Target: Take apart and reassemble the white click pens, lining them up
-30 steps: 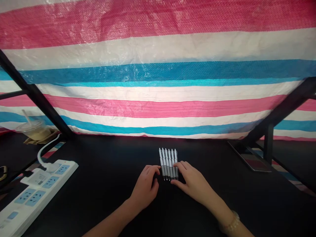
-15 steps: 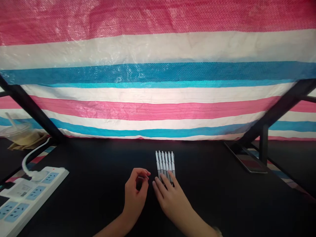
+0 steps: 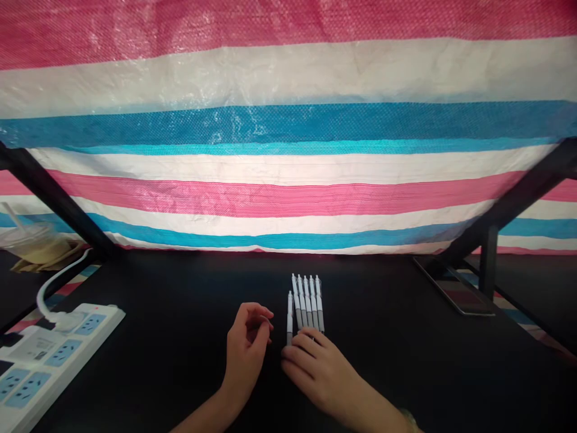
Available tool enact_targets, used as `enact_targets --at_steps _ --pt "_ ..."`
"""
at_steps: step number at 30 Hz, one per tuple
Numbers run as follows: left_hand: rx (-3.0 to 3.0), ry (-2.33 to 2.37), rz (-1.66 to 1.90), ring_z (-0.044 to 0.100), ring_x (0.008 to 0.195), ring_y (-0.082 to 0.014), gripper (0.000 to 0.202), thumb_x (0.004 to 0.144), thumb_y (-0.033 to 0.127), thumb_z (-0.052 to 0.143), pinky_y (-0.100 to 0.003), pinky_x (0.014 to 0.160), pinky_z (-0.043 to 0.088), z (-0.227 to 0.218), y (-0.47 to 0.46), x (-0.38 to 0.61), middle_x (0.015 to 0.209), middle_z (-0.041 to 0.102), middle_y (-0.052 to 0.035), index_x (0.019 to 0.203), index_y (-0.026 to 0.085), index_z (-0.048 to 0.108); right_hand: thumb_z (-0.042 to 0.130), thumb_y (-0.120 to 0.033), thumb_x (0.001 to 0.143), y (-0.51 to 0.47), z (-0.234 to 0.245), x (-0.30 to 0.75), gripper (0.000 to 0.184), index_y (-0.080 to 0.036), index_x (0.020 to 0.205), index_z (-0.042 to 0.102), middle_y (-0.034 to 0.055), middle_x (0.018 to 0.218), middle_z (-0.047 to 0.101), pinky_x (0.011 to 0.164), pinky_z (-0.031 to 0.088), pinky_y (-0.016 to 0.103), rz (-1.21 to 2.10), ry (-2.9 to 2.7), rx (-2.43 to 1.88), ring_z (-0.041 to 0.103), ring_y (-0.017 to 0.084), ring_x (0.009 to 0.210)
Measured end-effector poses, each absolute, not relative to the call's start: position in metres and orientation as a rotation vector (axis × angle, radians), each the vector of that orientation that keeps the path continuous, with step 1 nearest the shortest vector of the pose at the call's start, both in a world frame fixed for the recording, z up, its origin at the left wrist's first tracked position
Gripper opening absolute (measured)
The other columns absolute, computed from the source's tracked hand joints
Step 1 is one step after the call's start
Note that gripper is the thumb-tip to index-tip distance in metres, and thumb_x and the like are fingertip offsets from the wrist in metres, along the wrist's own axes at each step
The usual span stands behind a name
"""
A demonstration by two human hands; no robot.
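Observation:
A white and grey click pen lies on the black table, set left of and nearer to me than a tight row of several like pens. My right hand is closed at that pen's lower end, its fingertips covering the tip. The same hand's other fingers reach over the near ends of the row, so those tips are hidden. Just to the left, my left hand rests with fingers loosely curled, a gap between thumb and forefinger. Nothing shows inside it, and it does not touch the pens.
A white power strip with plugs and a cable lies at the left. Beyond it stands a lidded plastic cup. A phone lies near the right black support. Striped sheeting hangs behind the table.
The leftmost pen has come out of the row, towards me, with my right hand at its lower end. My right hand has curled and drawn back slightly. My left hand has barely moved.

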State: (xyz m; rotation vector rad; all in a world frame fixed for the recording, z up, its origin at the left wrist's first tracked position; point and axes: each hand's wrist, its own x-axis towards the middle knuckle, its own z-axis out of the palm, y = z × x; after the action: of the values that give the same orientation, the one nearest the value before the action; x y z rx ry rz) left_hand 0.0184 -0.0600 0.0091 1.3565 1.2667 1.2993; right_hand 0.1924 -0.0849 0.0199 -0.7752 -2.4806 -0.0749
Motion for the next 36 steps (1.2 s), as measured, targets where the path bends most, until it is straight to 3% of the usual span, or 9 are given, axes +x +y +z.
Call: enact_targets --at_steps 5,10,13,16,20,23,25,31,36 --pt "1.089 1.109 1.038 0.064 0.058 -0.0148 0.026 0.085 0.03 0.057 -0.028 0.051 0.053 0.014 -0.053 0.02 0.086 0.067 -0.0026 0.104 0.022 0.041 0.044 -0.008 0.093 -0.092 0.032 0.201 0.027 -0.019 0.112 0.059 0.0078 0.101 0.069 0.075 0.052 0.029 0.246 -2.167 -0.794 0.062 0.016 0.087" --pt "0.842 0.88 0.885 0.065 0.065 -0.0136 0.048 0.079 0.029 0.071 -0.024 0.056 0.052 0.022 -0.05 0.022 0.088 0.068 -0.0049 0.116 0.02 0.041 0.052 -0.008 0.09 -0.098 0.041 0.197 0.018 -0.015 0.103 0.061 0.0051 0.091 0.07 0.073 0.05 0.028 0.231 -2.254 -0.586 0.059 0.014 0.08" --pt "0.748 0.787 0.902 0.065 0.068 -0.0128 0.046 0.078 0.024 0.074 -0.025 0.065 0.052 0.022 -0.049 0.02 0.085 0.069 -0.005 0.114 0.017 0.048 0.053 -0.01 0.091 -0.1 0.044 0.193 0.011 -0.013 0.095 0.062 0.0052 0.089 0.07 0.075 0.05 0.029 0.233 -2.367 -0.504 0.057 0.015 0.08" --pt "0.664 0.773 0.95 0.065 0.067 -0.0125 0.04 0.076 0.021 0.076 -0.023 0.064 0.051 0.02 -0.046 0.017 0.084 0.069 -0.0054 0.111 0.015 0.056 0.051 -0.008 0.09 -0.104 0.038 0.19 0.018 -0.014 0.102 0.061 0.008 0.097 0.069 0.08 0.05 0.031 0.335 -2.25 -0.556 0.058 0.018 0.088" --pt "0.602 0.763 0.985 0.065 0.069 -0.0125 0.032 0.076 0.019 0.076 -0.024 0.065 0.052 0.017 -0.04 0.013 0.086 0.07 -0.0065 0.105 0.013 0.064 0.054 -0.02 0.088 -0.108 0.026 0.186 0.027 -0.021 0.114 0.055 0.0107 0.112 0.06 0.076 0.052 0.033 1.089 -1.587 -0.876 0.06 0.017 0.084" --pt "0.579 0.74 0.955 0.066 0.07 -0.0133 0.03 0.077 0.018 0.075 -0.025 0.066 0.053 0.016 -0.04 0.013 0.088 0.071 -0.0079 0.105 0.012 0.066 0.053 -0.042 0.088 -0.108 0.02 0.182 0.039 -0.016 0.116 0.055 0.0125 0.103 0.064 0.062 0.051 0.029 1.955 -0.975 -0.912 0.064 0.016 0.072" --pt "0.579 0.725 0.929 0.067 0.071 -0.0141 0.028 0.077 0.018 0.075 -0.024 0.066 0.052 0.015 -0.042 0.014 0.087 0.072 -0.0086 0.104 0.013 0.066 0.056 -0.05 0.085 -0.107 0.017 0.18 0.048 -0.01 0.111 0.059 0.0122 0.09 0.067 0.059 0.048 0.026 2.255 -0.734 -0.846 0.065 0.015 0.065" --pt "0.642 0.738 0.897 0.068 0.071 -0.0158 0.028 0.075 0.017 0.077 -0.025 0.067 0.052 0.014 -0.047 0.018 0.08 0.073 -0.0072 0.1 0.014 0.066 0.069 -0.046 0.077 -0.106 0.009 0.18 0.036 -0.011 0.084 0.062 0.0031 0.063 0.064 0.05 0.04 0.019 2.274 -0.684 -0.93 0.057 0.008 0.049" --pt "0.638 0.777 0.92 0.069 0.07 -0.0161 0.028 0.072 0.018 0.079 -0.027 0.067 0.053 0.013 -0.046 0.019 0.077 0.074 -0.0071 0.095 0.014 0.065 0.07 -0.045 0.076 -0.105 0.012 0.182 0.035 -0.011 0.078 0.059 0.0003 0.056 0.06 0.044 0.037 0.018 2.229 -0.735 -1.027 0.053 0.007 0.042"
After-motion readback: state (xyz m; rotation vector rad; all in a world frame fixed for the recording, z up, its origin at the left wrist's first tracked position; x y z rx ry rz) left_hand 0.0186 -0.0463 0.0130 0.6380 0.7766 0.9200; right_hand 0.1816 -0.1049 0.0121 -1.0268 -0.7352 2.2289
